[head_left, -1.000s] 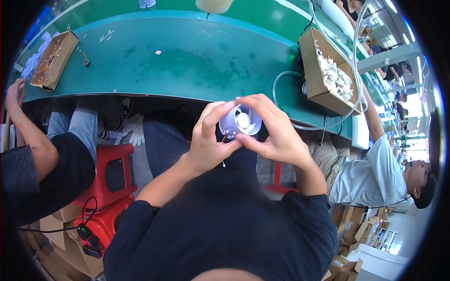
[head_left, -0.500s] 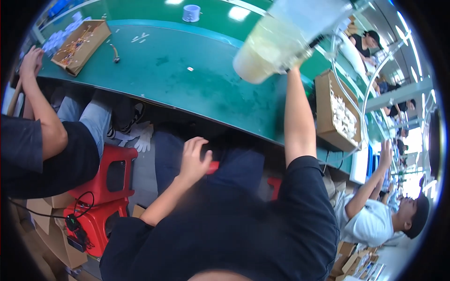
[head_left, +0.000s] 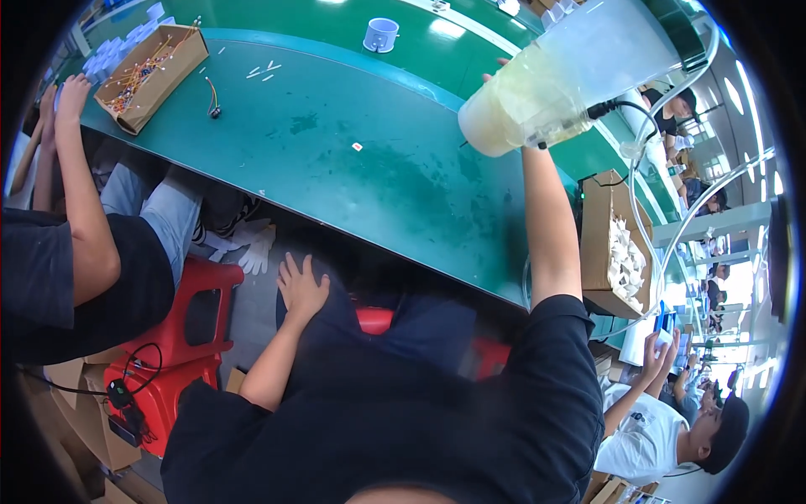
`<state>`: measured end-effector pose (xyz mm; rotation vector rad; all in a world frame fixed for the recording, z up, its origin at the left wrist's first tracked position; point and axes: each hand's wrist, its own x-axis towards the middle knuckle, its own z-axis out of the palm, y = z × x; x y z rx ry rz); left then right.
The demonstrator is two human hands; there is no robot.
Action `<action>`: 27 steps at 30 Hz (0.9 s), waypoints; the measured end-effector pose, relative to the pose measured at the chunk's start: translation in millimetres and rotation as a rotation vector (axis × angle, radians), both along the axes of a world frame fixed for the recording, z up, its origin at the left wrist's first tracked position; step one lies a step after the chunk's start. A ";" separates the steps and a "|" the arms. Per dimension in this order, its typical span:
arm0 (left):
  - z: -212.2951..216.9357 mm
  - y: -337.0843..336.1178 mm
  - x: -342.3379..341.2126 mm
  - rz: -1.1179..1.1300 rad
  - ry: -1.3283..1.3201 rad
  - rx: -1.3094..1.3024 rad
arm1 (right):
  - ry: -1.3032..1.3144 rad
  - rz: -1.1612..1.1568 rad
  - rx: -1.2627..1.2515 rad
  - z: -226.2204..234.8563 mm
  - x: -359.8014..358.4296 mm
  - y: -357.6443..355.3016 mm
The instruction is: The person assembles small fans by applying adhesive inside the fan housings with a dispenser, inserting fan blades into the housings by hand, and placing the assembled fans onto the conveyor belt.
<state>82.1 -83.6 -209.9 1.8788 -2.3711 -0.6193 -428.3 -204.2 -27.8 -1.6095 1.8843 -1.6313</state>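
My left hand [head_left: 302, 288] rests over my left thigh, fingers spread and nothing in them. Stretched out over the bench, my right arm passes behind a translucent cylinder [head_left: 504, 105] with yellowish lower walls. Fingertips of my right hand [head_left: 487, 77] show past the cylinder's far side. The rest of that hand is hidden, so its grip cannot be made out. A black cable [head_left: 617, 107] plugs into the cylinder, and clear tubing [head_left: 635, 181] runs down beside it.
On the green bench [head_left: 252, 126] are a carton of wired parts [head_left: 151, 80], a loose wired part [head_left: 215, 109], white strips and a lilac ring [head_left: 381, 35]. A carton of white pieces [head_left: 625, 265] stands right. Co-workers sit both sides; red stools [head_left: 193, 311] stand left.
My left hand has moved left, onto my thigh, its fingers spreading. My right arm still reaches to the cylinder; the view has shifted a little. The right-hand co-worker's hands now hold a blue-and-white thing.
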 end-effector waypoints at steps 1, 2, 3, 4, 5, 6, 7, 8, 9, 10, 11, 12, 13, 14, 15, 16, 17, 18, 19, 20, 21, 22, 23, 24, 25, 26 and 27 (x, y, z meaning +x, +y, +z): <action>-0.6 0.3 5.6 0.034 -0.027 0.015 | 0.195 0.114 0.033 9.0 73.6 -31.0; 3.1 -1.8 -7.1 -0.013 -0.010 0.005 | 0.226 0.076 0.021 14.3 60.8 -30.6; 4.7 -3.0 -18.8 -0.050 0.020 0.010 | 0.250 0.053 0.011 13.4 48.4 -37.3; 4.9 -3.0 -17.8 -0.037 0.029 0.019 | 0.239 0.071 0.005 15.4 73.5 -49.1; 5.0 -3.1 -14.1 -0.015 0.037 0.027 | 0.352 0.012 0.073 27.2 110.6 -58.1; 4.4 -3.6 -9.2 0.014 0.023 0.023 | 0.464 -0.046 0.138 33.7 139.3 -67.4; 5.1 -3.3 -10.9 0.006 0.028 0.021 | 0.463 -0.048 0.130 36.9 143.5 -69.8; 4.8 -2.6 -12.7 0.005 0.033 0.022 | 0.451 -0.023 0.121 36.8 144.4 -76.7; 4.4 -2.3 -13.2 0.004 0.038 0.024 | 0.439 0.002 0.112 38.2 145.7 -83.0; 3.8 -2.0 -12.6 0.008 0.039 0.021 | 0.427 0.025 0.104 39.8 145.7 -88.3; 3.0 -1.4 -11.6 0.007 0.038 0.017 | 0.428 0.027 0.101 37.3 142.7 -93.1; 2.2 -0.9 -10.9 0.003 0.038 0.014 | 0.470 0.031 0.085 33.4 140.2 -95.5; 2.1 -0.2 -9.6 0.003 0.038 0.013 | 0.512 0.040 0.070 31.3 141.9 -96.1; 1.9 -0.4 -9.1 0.003 0.040 0.014 | 0.554 0.046 0.056 30.4 141.3 -95.2; 1.5 -1.2 -9.2 0.008 0.039 0.005 | 0.556 0.044 0.058 31.0 138.5 -92.9; 1.0 -2.0 -9.8 0.009 0.038 -0.003 | 0.518 -0.021 0.048 32.0 134.2 -89.0; 0.6 -2.4 -10.6 0.009 0.038 -0.010 | 0.481 -0.089 0.039 32.9 128.9 -82.9; 0.2 -2.7 -9.3 0.003 0.038 -0.007 | 0.441 -0.155 0.030 32.7 126.8 -75.9; -0.1 -3.2 -8.6 0.006 0.039 -0.009 | 0.442 -0.162 0.035 32.9 121.7 -63.8; -0.3 -3.7 -9.6 0.010 0.044 -0.011 | 0.225 -0.157 -0.040 34.9 112.9 -48.4; -0.1 -3.0 -10.2 0.011 0.049 -0.014 | 0.010 -0.152 -0.115 36.1 105.7 -33.2; 0.6 -1.7 -9.1 0.000 0.055 -0.011 | 0.017 -0.164 -0.113 34.0 101.0 -16.4; 3.6 -1.3 -8.4 -0.011 0.077 -0.017 | 0.027 -0.127 -0.280 34.6 101.0 7.0; 8.1 -0.2 -8.1 -0.028 0.101 -0.021 | 0.041 -0.092 -0.444 36.5 98.3 33.1; 13.1 0.5 -12.6 -0.059 0.133 -0.024 | 0.020 -0.154 -0.374 33.1 78.4 66.2; 18.3 1.5 -18.7 -0.098 0.153 -0.019 | -0.002 -0.219 -0.305 29.7 61.2 101.6; 22.7 3.3 -12.2 -0.134 0.182 -0.002 | 0.237 -0.304 -0.265 39.6 93.3 118.0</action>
